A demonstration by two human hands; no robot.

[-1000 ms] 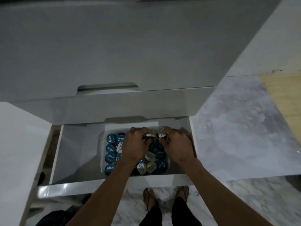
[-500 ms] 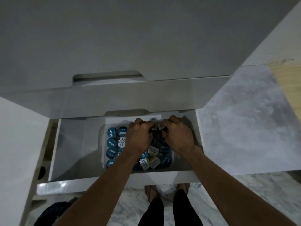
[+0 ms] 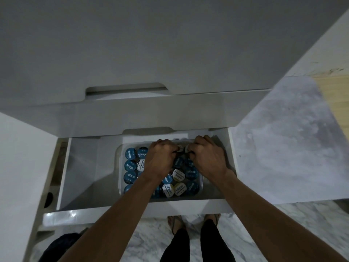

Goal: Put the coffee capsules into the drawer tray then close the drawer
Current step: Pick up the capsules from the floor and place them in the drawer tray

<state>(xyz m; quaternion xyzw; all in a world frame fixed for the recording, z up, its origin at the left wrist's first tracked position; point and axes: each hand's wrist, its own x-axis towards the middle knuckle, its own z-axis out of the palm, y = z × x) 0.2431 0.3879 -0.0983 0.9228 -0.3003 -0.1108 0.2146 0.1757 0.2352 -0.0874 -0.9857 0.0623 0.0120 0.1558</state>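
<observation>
Hands [image 3: 186,157] on round foil-top capsules [image 3: 180,150]

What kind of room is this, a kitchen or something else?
Most likely a home kitchen or pantry corner: an open white drawer in plain white cabinetry holds a clear tray packed with coffee capsules, and the floor is marble-patterned.

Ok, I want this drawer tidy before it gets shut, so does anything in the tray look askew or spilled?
Nothing spilled: every capsule visible sits inside the clear tray. Most lie lid-up in rows, but a white-lidded capsule beside the left hand lies tilted. Both hands, left and right hand, hold capsules at the tray's far end.
</observation>
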